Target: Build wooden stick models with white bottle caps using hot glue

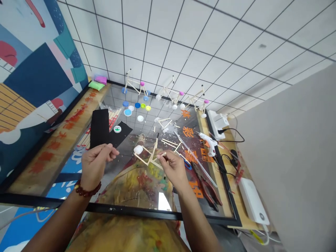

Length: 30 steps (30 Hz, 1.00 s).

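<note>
My right hand (174, 169) pinches a small bicycle-like frame of thin wooden sticks (151, 159) just over the glass tabletop. A white bottle cap (138, 149) sits at the frame's left end, and a dark-tipped stick (157, 140) rises from it. My left hand (97, 159) is held apart to the left, thumb and fingers pressed together. Whatever they hold, if anything, is too small to make out. Beyond that hand lie black sheets (99, 127) with a round white-and-green lid (117, 129) on one.
Three similar stick models (136, 87) stand along the back. Bottle caps (127, 112), a part-built frame (164, 124) and stick scraps (169, 142) lie mid-table. To the right are a glue gun (209, 142), a glue stick (195, 159), red-handled pliers (208, 190) and a power strip (217, 122).
</note>
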### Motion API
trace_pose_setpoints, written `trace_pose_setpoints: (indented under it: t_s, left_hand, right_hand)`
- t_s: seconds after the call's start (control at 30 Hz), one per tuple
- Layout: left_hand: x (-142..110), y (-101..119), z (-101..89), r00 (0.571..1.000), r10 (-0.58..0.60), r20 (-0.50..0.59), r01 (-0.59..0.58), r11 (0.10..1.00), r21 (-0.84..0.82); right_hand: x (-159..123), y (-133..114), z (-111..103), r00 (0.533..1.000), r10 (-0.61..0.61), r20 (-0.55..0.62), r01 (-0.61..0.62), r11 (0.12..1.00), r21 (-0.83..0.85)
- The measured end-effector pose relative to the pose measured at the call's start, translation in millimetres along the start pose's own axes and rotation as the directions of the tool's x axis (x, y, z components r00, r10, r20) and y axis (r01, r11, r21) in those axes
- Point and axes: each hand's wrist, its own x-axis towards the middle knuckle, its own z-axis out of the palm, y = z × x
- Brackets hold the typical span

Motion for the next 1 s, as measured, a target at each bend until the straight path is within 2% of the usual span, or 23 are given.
trace_pose_setpoints:
  t_s: [0.07, 0.2, 0.3, 0.4, 0.5, 0.6, 0.67, 0.77, 0.87, 1.0]
  left_hand:
    - [-1.1, -2.6, -3.7, 0.999, -0.027, 0.023, 0.029, 0.997, -0.068]
    - [-11.6, -6.3, -2.0, 0.972, -0.058, 0.230, 0.067, 0.997, -0.031]
    - [-22.9, -9.2, 10.2, 0.930, -0.112, 0.350, 0.129, 0.991, -0.027]
    - [-30.2, -8.6, 30.3, 0.886, -0.094, 0.454, 0.182, 0.971, -0.154]
    - [-29.8, -4.3, 49.4, 0.900, -0.148, 0.411, 0.252, 0.944, -0.212]
    - [-24.9, -0.1, 57.8, 0.912, -0.164, 0.377, 0.264, 0.936, -0.232]
    - [-21.9, 0.9, 56.0, 0.924, -0.108, 0.367, 0.199, 0.955, -0.222]
    - [-20.0, 0.7, 46.6, 0.924, 0.038, 0.380, 0.013, 0.991, -0.131]
    - [-20.6, 0.4, 37.5, 0.878, 0.179, 0.443, -0.179, 0.983, -0.043]
    - [-20.9, 0.7, 33.8, 0.810, 0.278, 0.517, -0.320, 0.947, -0.009]
  right_hand:
    - [-0.8, -1.0, -0.1, 0.997, 0.072, -0.041, -0.066, 0.987, 0.144]
    - [-5.0, -1.0, 5.1, 0.976, 0.201, -0.081, -0.144, 0.880, 0.452]
    - [-9.4, -1.1, 16.0, 0.964, 0.242, -0.108, -0.132, 0.793, 0.595]
    - [-15.1, -2.0, 29.8, 0.966, 0.237, -0.107, -0.117, 0.763, 0.636]
    - [-21.0, -2.6, 39.9, 0.972, 0.218, -0.086, -0.106, 0.737, 0.668]
    - [-26.0, 0.4, 39.9, 0.972, 0.229, -0.043, -0.134, 0.701, 0.701]
    - [-29.1, 5.2, 33.2, 0.967, 0.255, 0.010, -0.190, 0.691, 0.697]
    - [-33.5, 14.6, 16.5, 0.961, 0.274, 0.026, -0.222, 0.719, 0.658]
    - [-36.4, 22.4, -0.1, 0.974, 0.227, -0.016, -0.176, 0.795, 0.581]
    - [-36.2, 27.0, -12.0, 0.994, 0.112, 0.017, -0.108, 0.898, 0.427]
